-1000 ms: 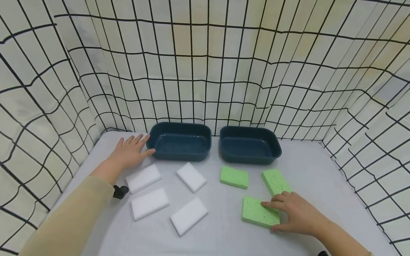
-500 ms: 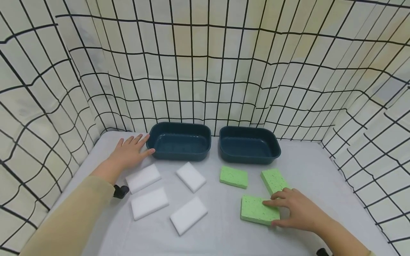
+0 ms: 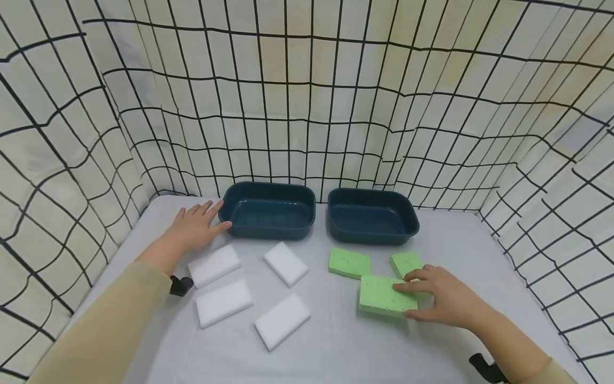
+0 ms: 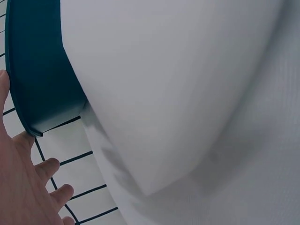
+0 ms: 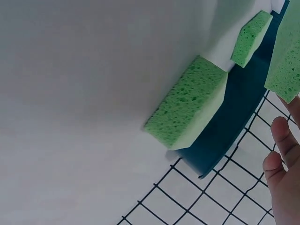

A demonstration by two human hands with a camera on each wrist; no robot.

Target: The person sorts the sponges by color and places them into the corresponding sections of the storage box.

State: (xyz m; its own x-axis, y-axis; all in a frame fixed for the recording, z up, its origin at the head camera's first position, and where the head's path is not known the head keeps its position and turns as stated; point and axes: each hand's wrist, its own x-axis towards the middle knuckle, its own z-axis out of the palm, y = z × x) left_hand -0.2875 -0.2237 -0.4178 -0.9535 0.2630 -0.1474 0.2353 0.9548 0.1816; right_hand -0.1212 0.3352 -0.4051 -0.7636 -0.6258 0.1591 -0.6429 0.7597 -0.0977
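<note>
My right hand (image 3: 441,298) pinches a green sponge (image 3: 381,294) at its right end, thumb below and fingers above. In the right wrist view the held sponge (image 5: 287,61) shows at the right edge, above the tabletop. Two more green sponges lie beyond it, one at left (image 3: 349,263) and one at right (image 3: 404,263), partly behind the fingers. My left hand (image 3: 192,229) rests with spread fingers at the left end of the left dark teal tub (image 3: 271,233). Its thumb and fingertips are at the rim, as the left wrist view of the tub (image 4: 40,79) shows.
A second teal tub (image 3: 374,237) stands to the right of the first. Several white foam blocks (image 3: 282,321) lie on the left half of the white-covered table (image 3: 336,352). A black wire grid (image 3: 307,117) backed by pale cloth encloses the back and sides.
My right hand has raised the green sponge off the table and moved it slightly toward the tubs. The left hand stays at the left tub.
</note>
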